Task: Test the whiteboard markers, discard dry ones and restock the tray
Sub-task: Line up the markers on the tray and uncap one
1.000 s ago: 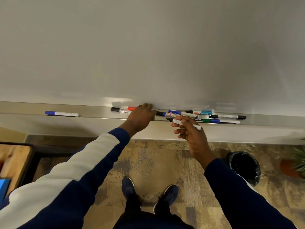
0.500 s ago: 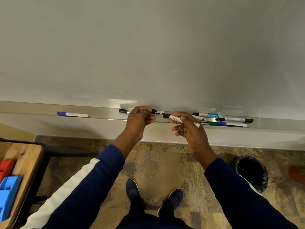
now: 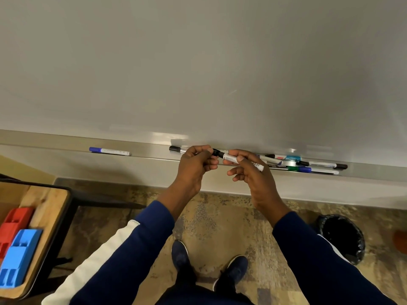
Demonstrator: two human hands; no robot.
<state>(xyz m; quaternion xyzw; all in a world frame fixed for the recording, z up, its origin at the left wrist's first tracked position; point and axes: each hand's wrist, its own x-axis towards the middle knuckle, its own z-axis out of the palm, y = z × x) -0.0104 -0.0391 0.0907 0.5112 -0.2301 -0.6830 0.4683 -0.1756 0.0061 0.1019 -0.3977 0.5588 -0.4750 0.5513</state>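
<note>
A white marker with a black cap (image 3: 242, 161) is held level in front of the whiteboard tray (image 3: 149, 153). My right hand (image 3: 251, 172) grips its white barrel between thumb and fingers. My left hand (image 3: 196, 166) pinches the black cap end. Behind the hands, several markers (image 3: 304, 165) with black, blue, green and teal caps lie piled on the tray's right part. A blue-capped marker (image 3: 109, 151) lies alone on the left, and a black-capped one (image 3: 176, 149) sticks out past my left hand. The whiteboard (image 3: 198, 62) fills the upper view.
A black-lined bin (image 3: 341, 236) stands on the floor at the lower right. A wooden table (image 3: 47, 208) at the left carries a red (image 3: 13, 225) and a blue holder (image 3: 17, 258). My shoes (image 3: 209, 265) are on the patterned floor below.
My left hand left the tray markers and came to the cap end of the marker in my right hand. Both hands rose together in front of the tray; the view shifted left.
</note>
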